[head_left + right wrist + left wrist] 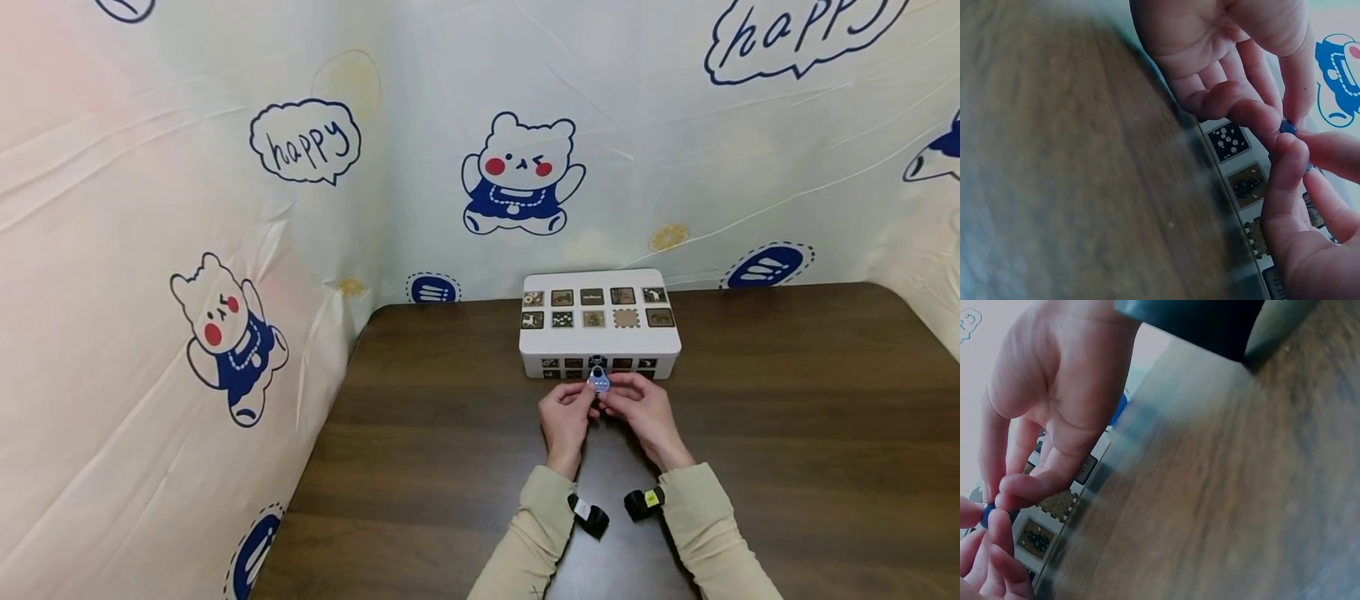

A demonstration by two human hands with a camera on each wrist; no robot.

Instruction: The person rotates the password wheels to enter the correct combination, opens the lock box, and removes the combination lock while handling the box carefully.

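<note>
A small light-blue padlock (598, 382) with a dark loop at its top sits at the front side of a white box (596, 340) in the head view. My left hand (566, 421) pinches its left side between thumb and fingers, while the right hand (647, 414) pinches it from the right. Both hands' fingertips meet around it, covering most of the blue body (986, 515) in the left wrist view. Only a bit of dark blue (1287, 127) shows between the fingers in the right wrist view. The lid of the box carries rows of small brown and black picture squares.
The box stands near the back edge of a dark wooden table (435, 467). Behind and to the left hangs a pale cloth (420, 167) printed with bears and "happy" bubbles. Black wrist cameras (590, 517) are strapped by the cuffs.
</note>
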